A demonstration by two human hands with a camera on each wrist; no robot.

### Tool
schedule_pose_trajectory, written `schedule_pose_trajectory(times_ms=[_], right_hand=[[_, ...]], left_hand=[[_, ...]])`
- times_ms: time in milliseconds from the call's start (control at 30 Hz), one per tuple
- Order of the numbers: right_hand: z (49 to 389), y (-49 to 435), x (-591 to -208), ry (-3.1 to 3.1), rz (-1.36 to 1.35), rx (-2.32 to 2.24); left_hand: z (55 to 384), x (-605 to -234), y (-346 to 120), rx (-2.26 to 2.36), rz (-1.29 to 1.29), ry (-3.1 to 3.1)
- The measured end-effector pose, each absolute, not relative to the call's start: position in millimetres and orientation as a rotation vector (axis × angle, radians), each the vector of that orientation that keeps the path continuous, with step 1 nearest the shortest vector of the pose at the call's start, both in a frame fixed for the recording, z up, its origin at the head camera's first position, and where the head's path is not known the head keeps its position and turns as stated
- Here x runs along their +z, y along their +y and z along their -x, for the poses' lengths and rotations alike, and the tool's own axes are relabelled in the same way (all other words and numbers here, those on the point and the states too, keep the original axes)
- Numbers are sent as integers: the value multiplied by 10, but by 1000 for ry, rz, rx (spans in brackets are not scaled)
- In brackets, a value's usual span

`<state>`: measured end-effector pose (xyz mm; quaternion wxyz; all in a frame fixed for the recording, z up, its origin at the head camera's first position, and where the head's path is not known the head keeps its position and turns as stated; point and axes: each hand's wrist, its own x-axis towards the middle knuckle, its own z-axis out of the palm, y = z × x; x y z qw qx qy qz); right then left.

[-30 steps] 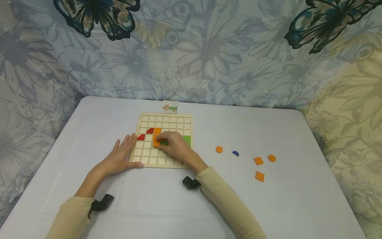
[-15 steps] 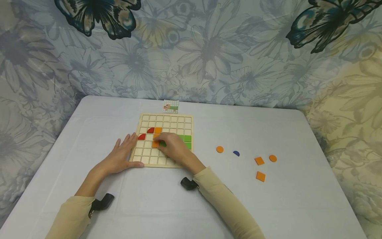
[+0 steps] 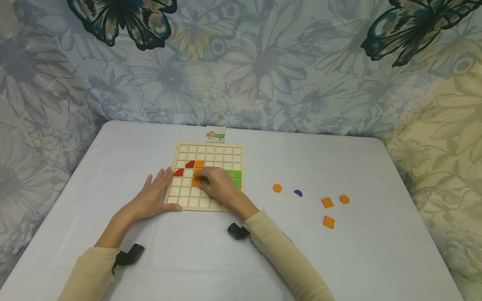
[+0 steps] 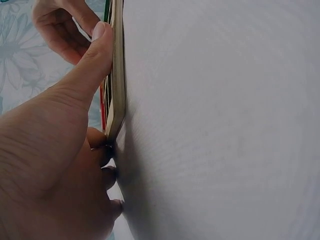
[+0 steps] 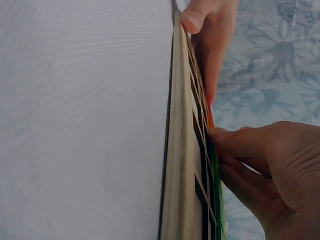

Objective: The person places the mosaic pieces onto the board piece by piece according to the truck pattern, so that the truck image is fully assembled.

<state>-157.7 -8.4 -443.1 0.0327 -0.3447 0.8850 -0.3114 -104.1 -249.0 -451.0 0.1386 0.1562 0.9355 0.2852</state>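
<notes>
A wooden grid board (image 3: 193, 201) lies on the table, with red quarter-circle tiles (image 3: 190, 164), orange square tiles (image 3: 199, 164) and green square tiles (image 3: 237, 174) in its cells. My left hand (image 3: 148, 201) rests at the board's left front corner, fingers stretched along the side and thumb on the front edge. Over the board's middle, my right hand (image 3: 222, 187) pinches an orange square tile (image 3: 196, 182) with thumb and fingers, down at its cell. In the right wrist view the thumb (image 5: 240, 141) touches the orange; the fingers partly hide the neighbouring tiles.
A small pattern card (image 3: 215, 134) lies behind the board. To the right are scattered orange round tiles (image 3: 277, 188), a blue half-circle tile (image 3: 298, 193) and loose orange squares (image 3: 329, 222). A patterned cloth wall (image 3: 263, 83) stands behind the white table (image 3: 188, 259).
My right hand has shifted very slightly left, and the orange square under its fingers has settled into line with its cell. The left hand stays in place.
</notes>
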Motion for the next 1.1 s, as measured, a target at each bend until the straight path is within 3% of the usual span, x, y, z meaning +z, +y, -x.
schedule_pose_trajectory(times_ms=[1100], right_hand=[[1458, 501, -4168, 2705, 1001, -1272]], left_hand=[[1021, -4503, -2481, 844, -453, 2705]])
